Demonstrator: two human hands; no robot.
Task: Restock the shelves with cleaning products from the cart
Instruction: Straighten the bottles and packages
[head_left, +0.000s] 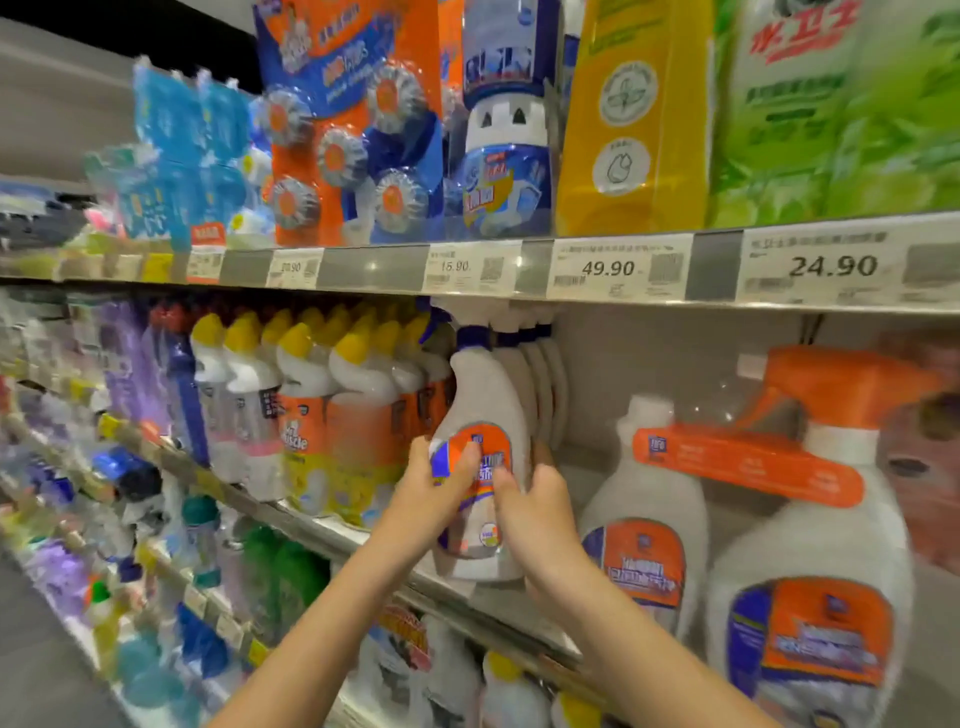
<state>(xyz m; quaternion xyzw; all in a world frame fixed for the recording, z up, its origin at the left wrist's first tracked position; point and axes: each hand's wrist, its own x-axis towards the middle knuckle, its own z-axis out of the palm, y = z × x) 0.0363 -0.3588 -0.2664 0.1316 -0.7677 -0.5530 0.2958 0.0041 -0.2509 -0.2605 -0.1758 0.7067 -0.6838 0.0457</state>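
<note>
Shelf gap (584, 470) between spray-bottle row (545, 395) and refill bottle (644, 499).

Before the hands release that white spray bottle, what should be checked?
1. Grip: left hand and right hand both wrap the spray bottle: ok.
2. Base seated on the shelf lip: cannot tell.
3. Bottle near upright: ok.
4. Trigger head clear of the price rail above: cannot tell.
5. In line with the matching bottles behind: ok.
6. Label facing out: ok.
</note>
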